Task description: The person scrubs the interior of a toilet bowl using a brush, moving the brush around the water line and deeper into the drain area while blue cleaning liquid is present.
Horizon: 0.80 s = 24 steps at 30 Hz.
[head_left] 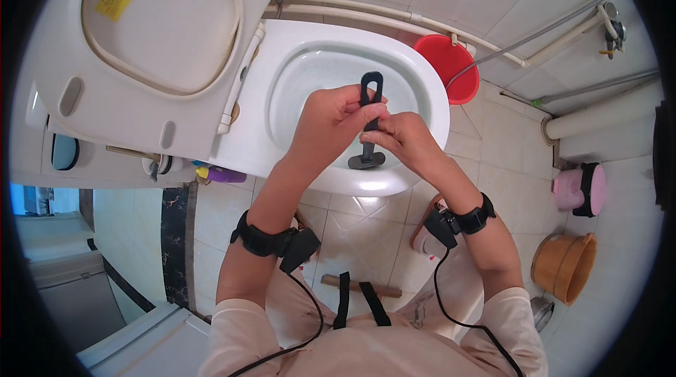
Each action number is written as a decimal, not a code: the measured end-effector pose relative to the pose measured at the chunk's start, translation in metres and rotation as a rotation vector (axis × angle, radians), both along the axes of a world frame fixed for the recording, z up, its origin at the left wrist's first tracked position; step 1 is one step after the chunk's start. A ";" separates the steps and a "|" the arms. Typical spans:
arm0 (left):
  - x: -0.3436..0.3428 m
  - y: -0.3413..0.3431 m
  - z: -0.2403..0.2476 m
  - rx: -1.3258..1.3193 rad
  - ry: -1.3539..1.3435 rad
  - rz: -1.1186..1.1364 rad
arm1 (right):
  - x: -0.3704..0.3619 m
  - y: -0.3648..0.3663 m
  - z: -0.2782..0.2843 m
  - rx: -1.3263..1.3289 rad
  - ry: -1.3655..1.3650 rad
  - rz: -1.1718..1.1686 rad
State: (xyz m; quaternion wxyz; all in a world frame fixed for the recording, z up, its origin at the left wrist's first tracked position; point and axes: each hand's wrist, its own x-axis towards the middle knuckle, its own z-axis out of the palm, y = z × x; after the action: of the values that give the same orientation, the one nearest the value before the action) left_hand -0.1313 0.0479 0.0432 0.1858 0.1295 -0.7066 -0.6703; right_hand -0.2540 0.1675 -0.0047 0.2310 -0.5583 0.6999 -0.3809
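Observation:
Over the white toilet bowl, both of my hands hold a small black hammer-shaped tool. Its handle has a loop at the far end, and a dark grey crosswise head hangs nearest me above the bowl's front rim. My left hand wraps its fingers and thumb around the handle just below the loop. Farther down the handle, my right hand pinches it between thumb and fingers. The fingers partly hide the handle's middle. The toilet's seat and lid are raised at the left, with a yellow label inside the lid.
A red bucket stands behind the bowl, near wall pipes and a hose. At the right are a pink bucket and a wooden tub. A purple bottle lies left of the toilet. Straps and cables circle both forearms.

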 end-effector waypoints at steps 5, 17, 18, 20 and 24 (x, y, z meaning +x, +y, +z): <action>-0.008 -0.012 -0.044 -0.022 -0.094 0.014 | -0.001 -0.016 -0.042 0.016 -0.015 -0.069; 0.008 -0.012 -0.008 -0.124 -0.152 0.001 | 0.012 -0.010 -0.014 0.045 -0.260 0.055; 0.012 -0.011 -0.003 -0.123 -0.128 0.012 | 0.014 -0.013 -0.010 0.014 -0.231 0.053; 0.005 -0.019 -0.032 -0.097 -0.146 -0.016 | 0.011 -0.020 -0.038 0.070 -0.294 0.000; 0.007 -0.016 -0.008 -0.222 -0.196 -0.011 | 0.013 -0.021 -0.034 0.073 -0.349 -0.013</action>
State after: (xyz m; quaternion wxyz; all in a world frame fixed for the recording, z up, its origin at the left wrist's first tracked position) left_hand -0.1241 0.0319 0.0352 0.1253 0.1693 -0.7919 -0.5732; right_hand -0.2405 0.1467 -0.0384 0.3667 -0.4706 0.6661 -0.4476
